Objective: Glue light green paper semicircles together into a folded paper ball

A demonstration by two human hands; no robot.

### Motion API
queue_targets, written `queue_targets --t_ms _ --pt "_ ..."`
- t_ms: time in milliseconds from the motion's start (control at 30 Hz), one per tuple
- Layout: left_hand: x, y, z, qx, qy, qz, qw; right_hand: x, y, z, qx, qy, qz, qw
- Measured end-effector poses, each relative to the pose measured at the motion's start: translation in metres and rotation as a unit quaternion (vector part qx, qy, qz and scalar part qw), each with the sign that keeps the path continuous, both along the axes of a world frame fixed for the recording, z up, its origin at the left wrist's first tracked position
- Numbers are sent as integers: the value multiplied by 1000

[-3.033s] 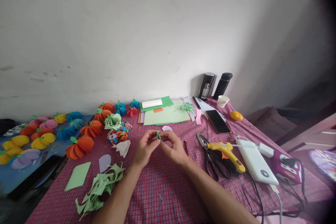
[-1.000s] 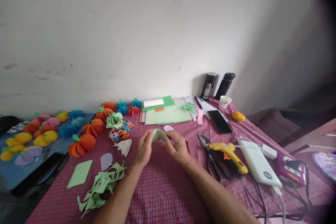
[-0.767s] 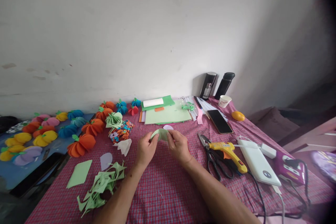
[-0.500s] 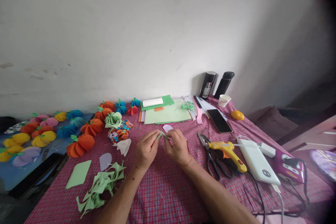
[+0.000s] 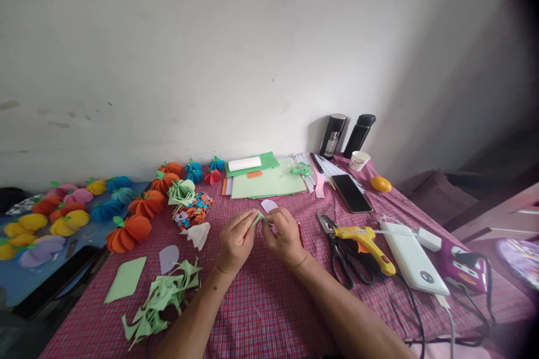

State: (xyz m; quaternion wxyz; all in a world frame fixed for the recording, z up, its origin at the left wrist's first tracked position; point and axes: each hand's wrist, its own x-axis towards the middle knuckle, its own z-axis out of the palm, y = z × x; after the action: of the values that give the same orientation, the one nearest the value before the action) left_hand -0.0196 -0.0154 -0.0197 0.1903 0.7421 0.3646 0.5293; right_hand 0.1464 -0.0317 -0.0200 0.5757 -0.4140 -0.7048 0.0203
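A small folded green paper piece (image 5: 260,216) is pinched between my two hands over the checked cloth. My left hand (image 5: 237,240) grips its left part, fingers closed. On its right part the fingers of my right hand (image 5: 284,237) are pressed together. The fingertips hide much of the piece. Just beyond the hands lies a pale purple paper shape (image 5: 268,206). Left of my left hand are a crumpled white scrap (image 5: 197,234) and a heap of light green paper strips (image 5: 162,305).
Orange paper pumpkins (image 5: 128,234) stand at the left, near a light green sheet (image 5: 125,279). Paper sheets (image 5: 269,182) lie at the back. On the right are scissors (image 5: 343,258), a yellow glue gun (image 5: 366,244), a phone (image 5: 352,193), a white power bank (image 5: 415,258) and cables.
The green paper piece has shifted slightly between my fingertips. Both hands stay in nearly the same place.
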Motion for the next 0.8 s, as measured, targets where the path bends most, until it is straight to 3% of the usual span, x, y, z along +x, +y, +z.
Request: queue_targets --t_ms 200,433,633,800 --pt "1 0 2 54 18 19 998 0 0 0 4 7 2 1000" --pt "1 4 4 117 55 65 990 3 -7 6 -36 1 95 995" --pt "2 3 7 81 37 74 993 4 -7 8 -55 17 99 993" --pt "5 1 12 23 32 48 998 3 -6 8 -66 27 110 991"
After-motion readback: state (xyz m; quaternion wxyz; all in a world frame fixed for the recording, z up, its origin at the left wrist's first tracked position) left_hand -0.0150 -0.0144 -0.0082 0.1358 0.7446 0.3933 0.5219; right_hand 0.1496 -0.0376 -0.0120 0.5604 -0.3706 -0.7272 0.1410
